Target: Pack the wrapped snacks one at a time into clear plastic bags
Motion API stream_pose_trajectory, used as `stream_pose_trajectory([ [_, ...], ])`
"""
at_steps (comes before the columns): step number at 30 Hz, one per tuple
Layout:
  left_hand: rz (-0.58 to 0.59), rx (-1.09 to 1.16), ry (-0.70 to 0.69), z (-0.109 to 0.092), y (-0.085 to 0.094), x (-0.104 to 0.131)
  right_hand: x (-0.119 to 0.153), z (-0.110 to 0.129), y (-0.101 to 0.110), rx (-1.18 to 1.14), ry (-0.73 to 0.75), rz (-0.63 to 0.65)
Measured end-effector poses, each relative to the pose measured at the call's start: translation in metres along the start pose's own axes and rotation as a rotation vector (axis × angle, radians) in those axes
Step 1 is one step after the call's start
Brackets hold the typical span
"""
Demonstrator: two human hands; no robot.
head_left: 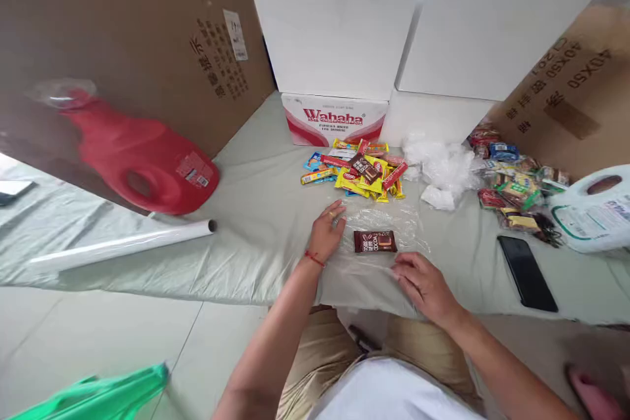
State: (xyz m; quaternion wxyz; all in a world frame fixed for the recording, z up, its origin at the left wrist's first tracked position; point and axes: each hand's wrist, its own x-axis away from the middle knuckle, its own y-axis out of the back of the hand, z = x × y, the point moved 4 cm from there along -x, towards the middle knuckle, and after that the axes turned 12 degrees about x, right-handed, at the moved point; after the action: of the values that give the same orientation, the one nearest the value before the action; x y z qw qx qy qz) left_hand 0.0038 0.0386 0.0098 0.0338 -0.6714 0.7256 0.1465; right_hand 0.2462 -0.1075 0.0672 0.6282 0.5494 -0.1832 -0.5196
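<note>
Packet (pixel 375 241), brown and marked COCOA, lies flat between the two hands, on a sheet of clear film (pixel 408 220). Left hand (pixel 327 231): positioned palm down at the left edge of the film, fingers slightly bent and parted, nothing enclosed. A red cord (pixel 315 258) encircles its wrist. Right hand (pixel 424 281): positioned at the near right part of the film, fingers curved, thumb beneath them. Whether its fingertips pinch the film cannot be determined from this view.

Beyond both hands, a pile of wrapped snacks (pixel 347 178) sits in front of the Wahaha box (pixel 335 119). Crumpled clear plastic (pixel 445 167) lies beyond the right hand, to the right of the pile. Further right of that hand are a group of packaged foods (pixel 516 187), a black phone (pixel 527 273) and a white jug (pixel 595 218).

Well to the left of the left hand, a white roll (pixel 132 246) lies on the cloth (pixel 256 236). Its open end faces the hand. A red jug (pixel 142 157) lies beyond the roll, tilted.
</note>
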Motion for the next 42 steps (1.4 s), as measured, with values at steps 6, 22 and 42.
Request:
stream_pose_trajectory([
  [6, 0.115, 0.025, -0.081, -0.013, 0.011, -0.001, -0.075, -0.029, 0.009, 0.052, -0.102, 0.102],
  [22, 0.309, -0.332, -0.202, -0.029, 0.009, 0.056, -0.132, -0.07, -0.043, 0.064, -0.352, 0.433],
  [42, -0.19, -0.558, -0.054, -0.012, 0.019, 0.045, -0.165, -0.068, -0.019, 0.227, -0.057, 0.191],
])
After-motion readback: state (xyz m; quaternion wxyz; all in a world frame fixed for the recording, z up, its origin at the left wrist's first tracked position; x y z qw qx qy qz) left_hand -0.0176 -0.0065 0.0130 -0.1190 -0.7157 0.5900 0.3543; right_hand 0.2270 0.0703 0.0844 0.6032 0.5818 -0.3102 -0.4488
